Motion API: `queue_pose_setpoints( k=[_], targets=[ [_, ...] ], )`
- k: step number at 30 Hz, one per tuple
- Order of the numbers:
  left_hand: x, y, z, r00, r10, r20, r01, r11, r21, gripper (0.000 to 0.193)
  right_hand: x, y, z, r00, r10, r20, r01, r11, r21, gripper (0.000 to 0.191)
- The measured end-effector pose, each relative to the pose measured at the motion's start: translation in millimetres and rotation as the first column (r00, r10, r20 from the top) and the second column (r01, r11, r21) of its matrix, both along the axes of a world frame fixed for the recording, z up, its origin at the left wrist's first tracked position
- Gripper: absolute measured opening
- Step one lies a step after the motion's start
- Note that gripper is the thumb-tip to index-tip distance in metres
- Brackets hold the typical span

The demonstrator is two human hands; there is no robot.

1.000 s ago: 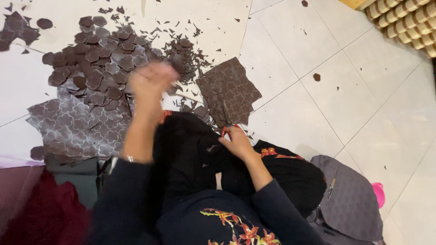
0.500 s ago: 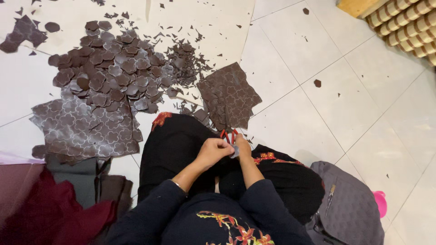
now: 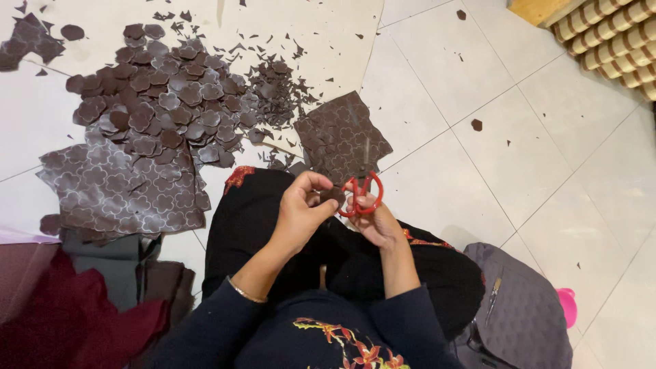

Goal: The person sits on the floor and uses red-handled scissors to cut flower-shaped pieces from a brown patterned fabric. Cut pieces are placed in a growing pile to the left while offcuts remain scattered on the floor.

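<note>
I sit on a tiled floor with my legs crossed. My right hand (image 3: 374, 217) grips red-handled scissors (image 3: 362, 194), blades pointing away from me. My left hand (image 3: 301, 208) pinches a small brown fabric piece (image 3: 333, 197) right beside the scissors, above my lap. Ahead on the floor lies a heap of brown flower-shaped cut-outs (image 3: 160, 113), with a pile of tiny scraps (image 3: 273, 92) to its right. A square of patterned brown fabric (image 3: 345, 137) lies just beyond my hands. A larger patterned sheet (image 3: 116, 191) lies to my left.
Folded dark red and grey cloth (image 3: 75, 301) is stacked at my left. A grey quilted bag (image 3: 523, 311) with a pink object (image 3: 566, 305) beside it sits at my right. A striped woven item (image 3: 608, 34) lies at the top right corner.
My left hand, raised over the cut-out heap a second ago, has come back to my lap and now holds a small fabric piece against the scissors in my right hand.
</note>
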State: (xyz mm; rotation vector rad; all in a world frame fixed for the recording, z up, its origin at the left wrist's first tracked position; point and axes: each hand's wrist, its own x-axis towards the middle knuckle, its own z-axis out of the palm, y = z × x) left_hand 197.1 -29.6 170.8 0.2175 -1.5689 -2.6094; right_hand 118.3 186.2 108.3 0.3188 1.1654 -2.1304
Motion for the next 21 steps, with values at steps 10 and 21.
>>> queue_pose_setpoints(
  k=[10,21],
  targets=[
    [-23,-8,-21,1.000,-0.003,-0.007,0.001,0.980,-0.199,0.028,4,-14,61,0.944,0.072,-0.322,-0.007,0.980,0.197,0.027],
    [-56,2,-97,0.910,-0.307,0.277,0.297,0.952,0.081,0.031,9,-24,-8,0.876,0.124,-0.467,0.087,0.910,0.405,0.022]
  ],
)
